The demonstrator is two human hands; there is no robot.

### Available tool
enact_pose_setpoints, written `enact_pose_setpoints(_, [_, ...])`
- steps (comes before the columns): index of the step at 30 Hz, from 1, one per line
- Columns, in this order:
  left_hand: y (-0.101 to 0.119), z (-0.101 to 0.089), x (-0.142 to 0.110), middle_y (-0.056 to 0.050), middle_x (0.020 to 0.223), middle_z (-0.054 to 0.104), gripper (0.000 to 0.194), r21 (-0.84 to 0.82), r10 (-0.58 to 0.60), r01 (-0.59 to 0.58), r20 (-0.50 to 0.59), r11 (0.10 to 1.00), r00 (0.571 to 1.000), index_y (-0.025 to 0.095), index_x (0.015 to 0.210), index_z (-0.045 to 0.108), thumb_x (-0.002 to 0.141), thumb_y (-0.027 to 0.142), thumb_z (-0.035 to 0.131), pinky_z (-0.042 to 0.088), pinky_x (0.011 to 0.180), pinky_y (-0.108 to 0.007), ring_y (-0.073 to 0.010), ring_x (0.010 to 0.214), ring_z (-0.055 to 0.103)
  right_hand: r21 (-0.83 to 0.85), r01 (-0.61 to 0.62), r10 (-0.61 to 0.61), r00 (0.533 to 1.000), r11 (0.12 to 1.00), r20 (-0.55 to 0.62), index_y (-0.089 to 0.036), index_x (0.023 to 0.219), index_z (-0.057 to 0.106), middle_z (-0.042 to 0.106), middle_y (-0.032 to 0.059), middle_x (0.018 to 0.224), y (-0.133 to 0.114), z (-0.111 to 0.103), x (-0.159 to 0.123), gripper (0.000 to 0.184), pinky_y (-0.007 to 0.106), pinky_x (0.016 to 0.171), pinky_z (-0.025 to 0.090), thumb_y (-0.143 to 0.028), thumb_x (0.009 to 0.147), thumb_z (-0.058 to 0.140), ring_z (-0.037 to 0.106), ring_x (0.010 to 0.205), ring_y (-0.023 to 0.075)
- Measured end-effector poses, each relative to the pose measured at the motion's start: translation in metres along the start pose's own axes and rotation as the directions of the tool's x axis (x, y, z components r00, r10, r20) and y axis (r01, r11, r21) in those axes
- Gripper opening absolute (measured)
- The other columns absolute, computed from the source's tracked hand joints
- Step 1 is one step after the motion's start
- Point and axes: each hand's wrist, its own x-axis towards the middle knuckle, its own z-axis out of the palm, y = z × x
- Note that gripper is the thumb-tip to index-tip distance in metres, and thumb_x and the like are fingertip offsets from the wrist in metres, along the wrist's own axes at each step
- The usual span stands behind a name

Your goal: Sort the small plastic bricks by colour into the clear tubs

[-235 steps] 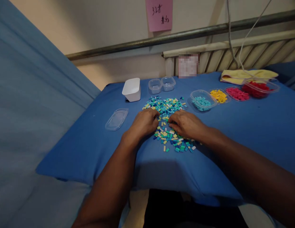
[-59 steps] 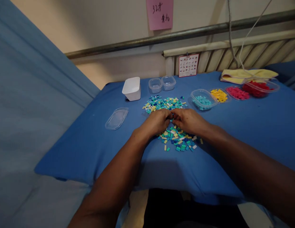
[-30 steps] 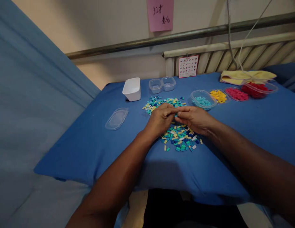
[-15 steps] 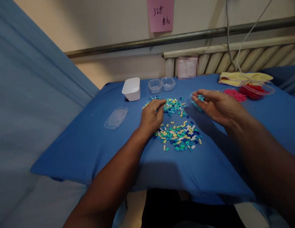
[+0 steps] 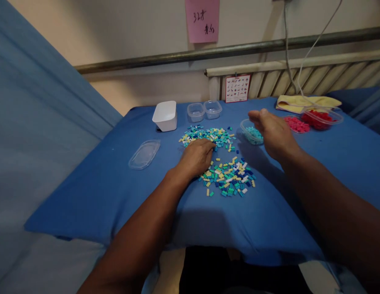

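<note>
My right hand (image 5: 274,132) is raised at the clear tub of light blue toy bricks (image 5: 253,134). Its fingers are stretched out, with no bricks showing in them. My left hand (image 5: 197,156) rests at the near edge of a mixed pile of small toy bricks (image 5: 213,135), in blue, turquoise, green, yellow and white. Its fingers are curled down, and whatever is under them is hidden. Closer to me a second, looser spread of the same bricks (image 5: 228,177) lies on the blue cloth (image 5: 208,220).
At the back stand a white bin (image 5: 165,116) and two clear tubs (image 5: 204,111). A clear lid (image 5: 144,154) lies to the left. Pink bricks (image 5: 296,124), a tub of red bricks (image 5: 318,119) and a yellow cloth (image 5: 308,103) are on the right.
My hands met over the bricks, then parted. My right hand carried light blue bricks to the tub, and they no longer show in it. My left hand went back to the far pile.
</note>
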Motion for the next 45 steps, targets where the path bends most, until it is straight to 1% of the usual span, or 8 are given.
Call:
enact_pose_setpoints(3, [-0.006, -0.004, -0.001, -0.012, 0.134, 0.078, 0.041, 0.000, -0.058, 0.058, -0.066, 0.998, 0.996, 0.016, 0.133, 0.077, 0.106, 0.014, 0.047, 0.058, 0.115, -0.046, -0.0287, 0.129, 0.072, -0.206, 0.193, -0.132, 0.952, 0.959, 0.277, -0.028, 0.139, 0.076, 0.075, 0.0120, 0.145, -0.002, 0.016, -0.018, 0.052, 0.059, 0.126, 0.048, -0.062, 0.111, 0.047, 0.068, 0.138, 0.0342])
enact_pose_setpoints(7, [-0.012, -0.001, -0.001, -0.014, 0.151, 0.070, 0.048, 0.003, -0.063, 0.063, -0.033, 0.998, 0.998, 0.013, 0.142, 0.073, 0.105, 0.012, 0.044, 0.050, 0.127, -0.046, -0.0275, 0.144, 0.064, -0.394, 0.477, -0.183, 0.788, 0.786, 0.588, -0.018, 0.161, 0.059, 0.058, 0.0176, 0.167, 0.014, 0.040, -0.029, 0.060, 0.065, 0.132, 0.037, -0.049, 0.113, 0.040, 0.050, 0.158, 0.0382])
enact_pose_setpoints(11, [-0.008, -0.002, -0.003, -0.019, 0.165, 0.057, 0.051, -0.016, -0.003, 0.005, 0.132, 1.000, 0.991, 0.006, 0.155, 0.062, 0.110, 0.024, 0.045, 0.038, 0.136, -0.046, -0.0282, 0.159, 0.050, -0.449, 0.573, -0.105, 0.688, 0.686, 0.719, -0.010, 0.167, 0.049, 0.041, 0.0229, 0.177, 0.026, 0.051, -0.029, 0.067, 0.065, 0.135, 0.030, -0.049, 0.113, 0.039, 0.034, 0.167, 0.0394])
enact_pose_setpoints(15, [-0.006, -0.014, -0.009, -0.011, 0.165, 0.059, 0.049, -0.073, 0.036, -0.021, 0.212, 0.997, 0.977, 0.017, 0.154, 0.065, 0.112, 0.030, 0.044, 0.043, 0.133, -0.045, -0.0266, 0.155, 0.055, -0.377, 0.648, -0.119, 0.588, 0.662, 0.800, -0.016, 0.161, 0.059, 0.052, 0.0186, 0.171, 0.014, 0.044, -0.032, 0.061, 0.062, 0.134, 0.033, -0.049, 0.116, 0.035, 0.044, 0.163, 0.0364])
enact_pose_setpoints(21, [-0.017, -0.016, -0.009, -0.019, 0.168, 0.054, 0.053, 0.032, -0.088, 0.086, 0.079, 0.996, 0.993, 0.010, 0.156, 0.060, 0.113, 0.034, 0.042, 0.036, 0.136, -0.052, -0.0316, 0.160, 0.049, -0.457, 0.607, -0.144, 0.689, 0.650, 0.710, -0.015, 0.164, 0.056, 0.046, 0.0193, 0.175, 0.004, 0.044, -0.031, 0.064, 0.062, 0.135, 0.032, -0.053, 0.116, 0.035, 0.039, 0.165, 0.0369])
enact_pose_setpoints(27, [-0.021, -0.019, -0.015, -0.026, 0.176, 0.037, 0.062, 0.097, -0.135, 0.110, 0.306, 0.989, 0.942, 0.002, 0.164, 0.049, 0.114, 0.038, 0.040, 0.025, 0.139, -0.051, -0.0343, 0.169, 0.029, -0.445, 0.618, -0.029, 0.603, 0.648, 0.797, -0.017, 0.169, 0.050, 0.046, 0.0188, 0.176, 0.009, 0.047, -0.036, 0.072, 0.065, 0.136, 0.025, -0.062, 0.115, 0.033, 0.034, 0.167, 0.0379])
enact_pose_setpoints(37, [-0.008, -0.028, -0.028, -0.022, 0.179, 0.032, 0.065, 0.038, -0.121, 0.115, 0.368, 0.993, 0.922, 0.006, 0.168, 0.044, 0.112, 0.041, 0.041, 0.025, 0.139, -0.048, -0.0322, 0.170, 0.026, -0.452, 0.605, 0.026, 0.580, 0.656, 0.814, -0.013, 0.170, 0.048, 0.040, 0.0221, 0.178, 0.002, 0.026, -0.057, 0.084, 0.066, 0.136, 0.027, -0.072, 0.111, 0.034, 0.031, 0.168, 0.0407])
enact_pose_setpoints(45, [-0.002, -0.019, -0.027, -0.024, 0.179, 0.032, 0.067, 0.060, -0.151, 0.139, 0.317, 0.988, 0.936, 0.007, 0.168, 0.041, 0.115, 0.048, 0.038, 0.026, 0.138, -0.053, -0.0359, 0.170, 0.026, -0.498, 0.564, -0.018, 0.674, 0.658, 0.739, -0.012, 0.157, 0.062, 0.054, 0.0241, 0.168, 0.000, 0.005, -0.050, 0.063, 0.066, 0.131, 0.038, -0.052, 0.112, 0.042, 0.047, 0.160, 0.0426])
